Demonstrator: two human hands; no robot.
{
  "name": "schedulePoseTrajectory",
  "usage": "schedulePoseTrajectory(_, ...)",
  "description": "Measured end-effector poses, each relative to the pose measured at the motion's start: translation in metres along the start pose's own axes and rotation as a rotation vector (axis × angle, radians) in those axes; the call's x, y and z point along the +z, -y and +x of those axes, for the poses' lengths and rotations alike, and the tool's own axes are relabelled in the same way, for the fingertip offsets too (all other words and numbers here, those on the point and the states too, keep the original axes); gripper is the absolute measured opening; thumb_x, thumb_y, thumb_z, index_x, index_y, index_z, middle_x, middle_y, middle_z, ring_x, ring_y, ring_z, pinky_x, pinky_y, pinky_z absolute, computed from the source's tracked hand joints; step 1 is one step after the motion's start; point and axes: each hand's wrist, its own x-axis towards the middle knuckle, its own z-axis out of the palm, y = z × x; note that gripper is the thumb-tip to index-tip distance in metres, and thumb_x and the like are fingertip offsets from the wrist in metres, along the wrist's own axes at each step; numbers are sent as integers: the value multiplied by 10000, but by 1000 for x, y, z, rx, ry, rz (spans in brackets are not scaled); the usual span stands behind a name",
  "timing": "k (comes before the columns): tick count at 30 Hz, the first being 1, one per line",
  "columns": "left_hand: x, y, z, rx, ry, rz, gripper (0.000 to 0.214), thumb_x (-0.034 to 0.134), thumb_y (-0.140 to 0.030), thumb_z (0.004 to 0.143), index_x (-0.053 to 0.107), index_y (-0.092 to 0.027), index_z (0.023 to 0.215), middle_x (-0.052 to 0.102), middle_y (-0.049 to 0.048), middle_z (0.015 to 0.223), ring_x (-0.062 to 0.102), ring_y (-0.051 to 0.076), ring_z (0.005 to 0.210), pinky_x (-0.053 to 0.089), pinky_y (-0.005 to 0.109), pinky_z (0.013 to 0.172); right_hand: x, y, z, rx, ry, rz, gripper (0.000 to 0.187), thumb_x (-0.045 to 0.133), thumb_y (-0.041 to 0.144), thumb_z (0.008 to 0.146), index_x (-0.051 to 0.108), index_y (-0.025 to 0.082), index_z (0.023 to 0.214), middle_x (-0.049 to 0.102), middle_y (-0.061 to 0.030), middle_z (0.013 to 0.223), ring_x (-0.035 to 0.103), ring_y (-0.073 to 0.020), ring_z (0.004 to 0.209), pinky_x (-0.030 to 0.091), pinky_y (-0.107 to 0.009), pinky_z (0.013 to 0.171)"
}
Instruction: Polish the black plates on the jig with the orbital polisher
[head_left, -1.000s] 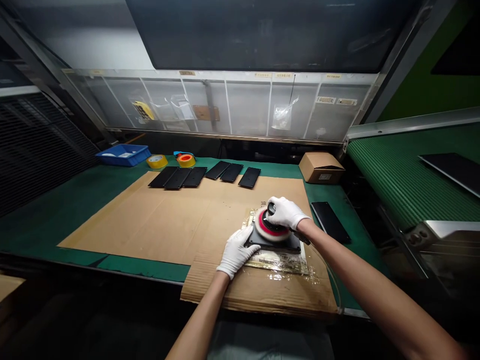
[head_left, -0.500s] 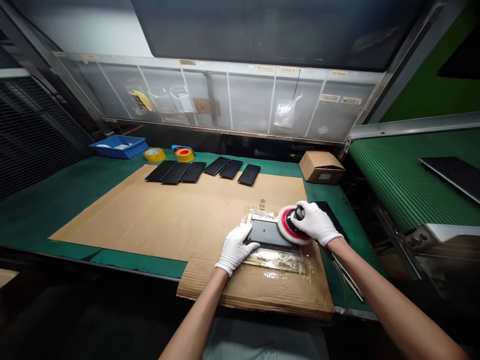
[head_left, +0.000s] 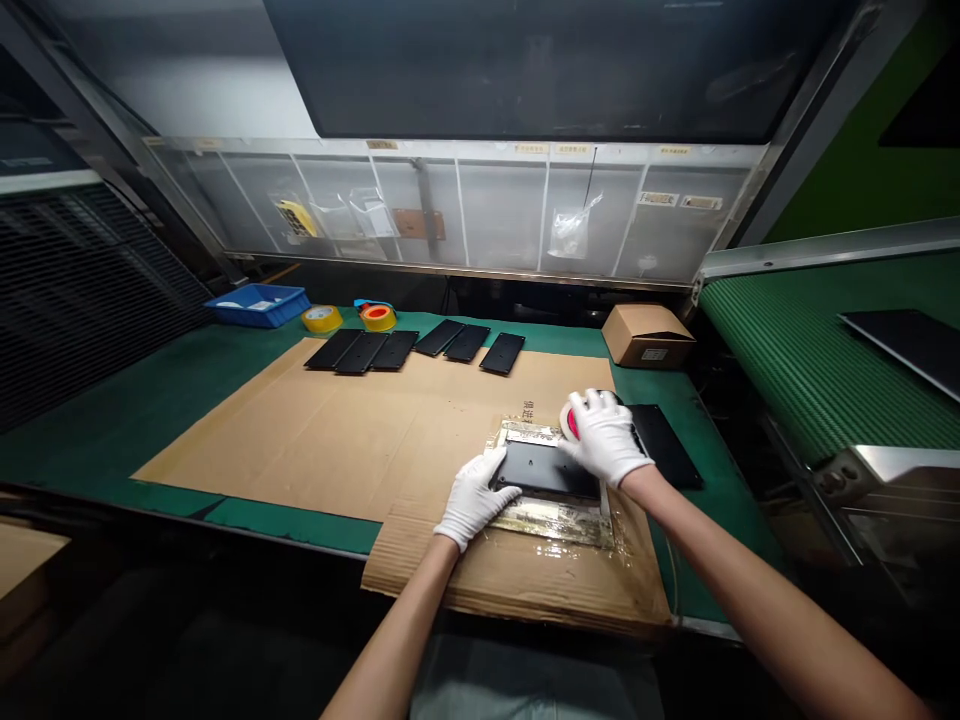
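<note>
My left hand point(head_left: 474, 497), in a white glove, grips the left end of a black rectangular plate point(head_left: 546, 468), with the thumb along its near edge. The plate lies in a taped frame point(head_left: 555, 522) on a thick cardboard pad point(head_left: 525, 585). In my right hand point(head_left: 604, 437), also gloved, is a hand-held polisher point(head_left: 573, 424) with a pale round pad and a red ring. The polisher is tilted at the far right corner of the plate, and my hand hides most of it. Whether its pad touches the plate, I cannot tell.
Several black plates point(head_left: 364, 352) lie along the far edge of the cardboard sheet point(head_left: 300, 440). Behind them are tape rolls point(head_left: 322, 319) and a blue tray point(head_left: 259, 306). A cardboard box point(head_left: 648, 336), another black plate point(head_left: 664, 445) and a green conveyor point(head_left: 810, 350) are on the right.
My right hand has tipped the polisher up and moved it slightly toward the far side, uncovering the plate's right end. My left hand still holds the plate. The view has shifted slightly.
</note>
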Motion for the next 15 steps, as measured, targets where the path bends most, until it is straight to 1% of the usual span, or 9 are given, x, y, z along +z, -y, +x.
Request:
schedulePoseTrajectory(1,-1,-2,-1,16,-4,-23,784,878,-322,741,604,-232,1470,650,125,1459,615,335,1350,471,522,1196,5,9,-7,-118,67,32,850,747,552,792,461,190,1507,503,-232,1484,442,-436,1385,358,-548,1100)
schedulePoseTrajectory(2,-1,-5,-3,30,-15,-47,804,862,-343,760,568,-237,1501,610,122,1508,578,331,1396,447,519,1216,10,16,-13,-212,161,74,946,784,558,739,431,197,1538,497,-224,1500,427,-431,1397,345,-547,1117)
schedulePoseTrajectory(4,-2,-10,-12,11,-75,-95,798,809,-391,817,510,-241,1541,535,117,1583,496,320,1475,390,517,1256,19,25,-18,-299,321,142,1080,829,516,652,382,184,1578,543,-222,1446,494,-418,1325,398,-521,1071)
schedulePoseTrajectory(5,-3,-13,-19,-31,-123,-120,775,773,-412,850,492,-234,1550,508,120,1604,463,315,1500,363,519,1272,21,26,-18,-308,354,166,1103,838,476,624,378,171,1580,574,-220,1396,535,-408,1270,434,-497,1026)
schedulePoseTrajectory(7,-2,-21,-38,-158,-233,-186,732,701,-439,912,455,-218,1566,468,133,1631,425,307,1526,319,521,1294,21,24,-16,-309,330,213,1081,825,390,612,389,147,1571,615,-211,1316,582,-385,1192,472,-453,965)
schedulePoseTrajectory(9,1,-34,-57,-282,-326,-276,739,676,-466,933,422,-213,1579,438,140,1648,400,307,1541,288,524,1307,14,23,-17,-293,259,277,1042,798,346,638,389,126,1571,627,-206,1295,598,-367,1169,479,-440,966)
schedulePoseTrajectory(10,4,-44,-65,-325,-351,-335,761,687,-484,926,410,-217,1583,427,140,1655,392,309,1545,283,519,1310,9,25,-20,-273,221,316,1030,788,348,659,380,120,1577,623,-207,1307,598,-362,1180,477,-440,985)
schedulePoseTrajectory(13,10,-86,-79,-400,-339,-649,803,712,-538,903,396,-257,1586,429,122,1656,423,311,1527,346,494,1286,-7,44,-44,-188,100,423,1056,797,475,714,344,129,1603,592,-212,1384,557,-369,1284,453,-459,1071)
schedulePoseTrajectory(15,9,-117,-81,-454,-283,-958,719,650,-571,943,444,-266,1560,477,107,1628,467,311,1498,391,485,1263,-19,57,-69,-203,81,469,1057,766,576,773,310,159,1631,549,-209,1472,505,-374,1380,426,-482,1131)
